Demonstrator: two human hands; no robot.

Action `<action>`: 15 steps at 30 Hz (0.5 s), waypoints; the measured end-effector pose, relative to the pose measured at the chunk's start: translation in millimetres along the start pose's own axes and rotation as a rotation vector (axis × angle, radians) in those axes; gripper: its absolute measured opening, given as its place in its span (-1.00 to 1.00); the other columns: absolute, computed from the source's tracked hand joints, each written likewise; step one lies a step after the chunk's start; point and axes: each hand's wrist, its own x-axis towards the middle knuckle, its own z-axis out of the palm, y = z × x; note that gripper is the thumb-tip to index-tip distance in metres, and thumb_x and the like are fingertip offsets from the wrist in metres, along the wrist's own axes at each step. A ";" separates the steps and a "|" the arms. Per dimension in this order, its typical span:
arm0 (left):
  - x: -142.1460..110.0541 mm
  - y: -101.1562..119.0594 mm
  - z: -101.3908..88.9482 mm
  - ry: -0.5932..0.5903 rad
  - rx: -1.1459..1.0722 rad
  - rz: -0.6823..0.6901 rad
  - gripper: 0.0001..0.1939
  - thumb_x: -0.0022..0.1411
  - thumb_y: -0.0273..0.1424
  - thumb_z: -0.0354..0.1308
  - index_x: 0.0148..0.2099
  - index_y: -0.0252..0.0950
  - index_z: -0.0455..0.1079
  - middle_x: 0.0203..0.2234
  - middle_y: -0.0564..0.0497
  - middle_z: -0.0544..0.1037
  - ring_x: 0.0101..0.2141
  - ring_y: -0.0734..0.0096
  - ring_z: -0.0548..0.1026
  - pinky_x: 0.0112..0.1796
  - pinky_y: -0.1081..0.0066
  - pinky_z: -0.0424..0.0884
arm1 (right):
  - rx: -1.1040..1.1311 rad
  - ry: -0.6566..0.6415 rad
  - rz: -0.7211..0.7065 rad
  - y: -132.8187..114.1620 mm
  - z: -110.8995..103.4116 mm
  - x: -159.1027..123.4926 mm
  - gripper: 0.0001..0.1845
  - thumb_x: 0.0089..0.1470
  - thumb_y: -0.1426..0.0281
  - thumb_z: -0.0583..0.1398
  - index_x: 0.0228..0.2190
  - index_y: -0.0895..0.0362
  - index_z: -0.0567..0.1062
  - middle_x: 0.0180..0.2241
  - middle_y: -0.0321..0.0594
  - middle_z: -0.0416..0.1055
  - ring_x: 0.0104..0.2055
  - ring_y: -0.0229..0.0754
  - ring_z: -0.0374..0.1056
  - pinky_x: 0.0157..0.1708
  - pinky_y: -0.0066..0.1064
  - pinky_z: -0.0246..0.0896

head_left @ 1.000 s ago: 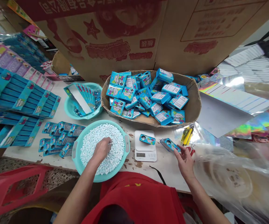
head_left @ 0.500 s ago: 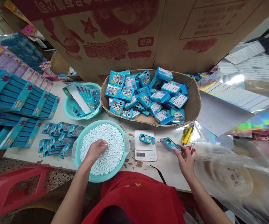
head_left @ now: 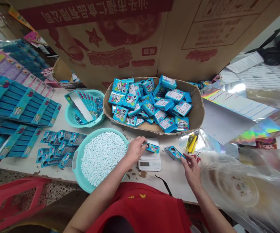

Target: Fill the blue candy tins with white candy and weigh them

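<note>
Over the left end of a small blue candy box my left hand is closed, its fingertips at the round hole. What those fingers pinch is too small to make out. That box lies on a white digital scale. Further right, my right hand grips another blue candy box by its near end, tilted just above the table with its hole facing up. Left of the scale stands a turquoise basin full of small pale candies.
A cut-down carton of packed blue boxes stands behind the scale. Several holed boxes lie left of the basin. A second basin holds flat cartons. Near my right hand are a yellow cutter and plastic film.
My left hand has moved right from the candies in the basin to the box on the scale. The right hand still holds its box in about the same place.
</note>
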 end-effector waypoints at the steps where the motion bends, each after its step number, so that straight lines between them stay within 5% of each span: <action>1: -0.6 -1.9 -3.7 0.020 -0.048 -0.029 -0.92 0.09 -0.45 0.06 -0.36 -0.24 0.37 -0.43 0.07 0.46 -0.39 0.45 0.39 -0.29 0.45 0.31 | 0.001 -0.001 -0.002 0.6 -0.1 0.4 -0.43 -0.17 -0.04 0.24 -0.23 0.13 0.44 -0.16 -0.06 0.42 -0.16 -0.04 0.35 -0.14 -0.16 0.30; 9: -24.9 -46.2 -38.5 0.188 -0.402 -0.317 -0.84 0.02 -0.28 0.12 -0.39 -0.27 0.36 -0.56 0.10 0.41 -0.49 0.47 0.36 -0.43 0.49 0.29 | 0.036 -0.013 0.027 7.0 3.6 1.4 -0.39 -0.18 -0.04 0.26 -0.21 0.15 0.43 -0.16 -0.06 0.42 -0.18 -0.05 0.37 -0.14 -0.15 0.30; 15: -36.3 -63.6 -41.4 0.229 -0.453 -0.376 -0.77 0.00 -0.20 0.14 -0.40 -0.28 0.36 -0.55 0.09 0.40 -0.51 0.47 0.35 -0.45 0.48 0.28 | 0.029 -0.024 0.040 10.2 2.8 1.7 -0.38 -0.18 -0.05 0.26 -0.20 0.14 0.43 -0.14 -0.08 0.42 -0.19 -0.06 0.38 -0.14 -0.16 0.30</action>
